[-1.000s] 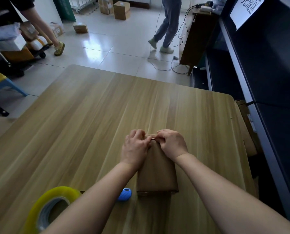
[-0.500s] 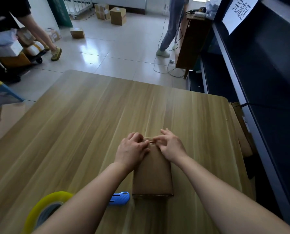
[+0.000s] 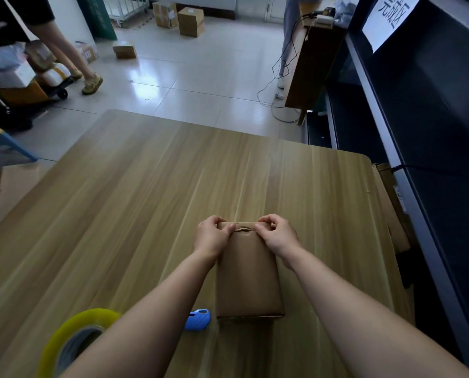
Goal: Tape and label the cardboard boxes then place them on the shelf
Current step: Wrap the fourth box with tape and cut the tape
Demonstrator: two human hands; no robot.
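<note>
I see the wooden counter [image 3: 146, 214] filling most of the view, with a pale tiled floor beyond it. On my right stands the dark shelf [image 3: 432, 132], close beside the counter's edge, and a white sign [image 3: 389, 20] with printed characters hangs on its upper part. Far away on the floor there are some brown boxes [image 3: 191, 21].

The cardboard box [image 3: 248, 279] lies flat on the counter, a little right of the middle, with its long side pointing away from me. Its near end is close to the counter's near edge.

The roll of yellow tape [image 3: 61, 336] lies at the near left, partly hidden under my left forearm.

My left hand [image 3: 210, 241] grips the far left corner of the cardboard box, and my right hand [image 3: 278, 238] grips the far right corner. On both hands the fingers are curled over the far edge, with the thumbs on top, so each pinches the cardboard.

A blue cutter [image 3: 198, 320] lies just beside the box's near left corner. A small flap tab [image 3: 244, 229] shows between my two thumbs.
</note>
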